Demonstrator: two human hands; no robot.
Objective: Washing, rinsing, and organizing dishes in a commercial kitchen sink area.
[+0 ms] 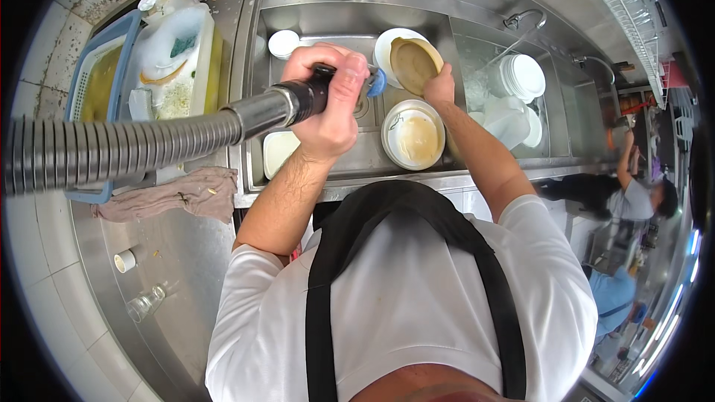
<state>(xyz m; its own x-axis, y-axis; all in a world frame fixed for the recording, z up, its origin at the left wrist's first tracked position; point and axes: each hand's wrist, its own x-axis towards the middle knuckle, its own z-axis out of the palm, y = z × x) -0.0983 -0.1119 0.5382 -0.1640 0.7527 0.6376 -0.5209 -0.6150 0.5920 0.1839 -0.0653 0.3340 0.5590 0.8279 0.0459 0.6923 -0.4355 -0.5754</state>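
My left hand [329, 97] is wrapped around the handle of a pre-rinse spray gun [310, 92], whose blue nozzle end [377, 84] points over the sink toward the right. In my right hand [440, 86] is a tan bowl [414, 66], gripped by its rim and tilted. Behind that bowl lies a white plate [384, 56], partly hidden. Below it on the sink floor, a stack of white bowls [414, 135] holds brownish residue. A small white dish [284, 43] and a pale square container [279, 151] sit at the sink's left side.
A ribbed metal hose [128, 145] crosses the left side. Beyond it stands a tub of suds [167, 50] with a green scouring pad [183, 46]. The right basin holds stacked white dishes [528, 77] under a running faucet [525, 19]. A cloth [179, 195] and a glass [146, 302] lie left. Two people work far right.
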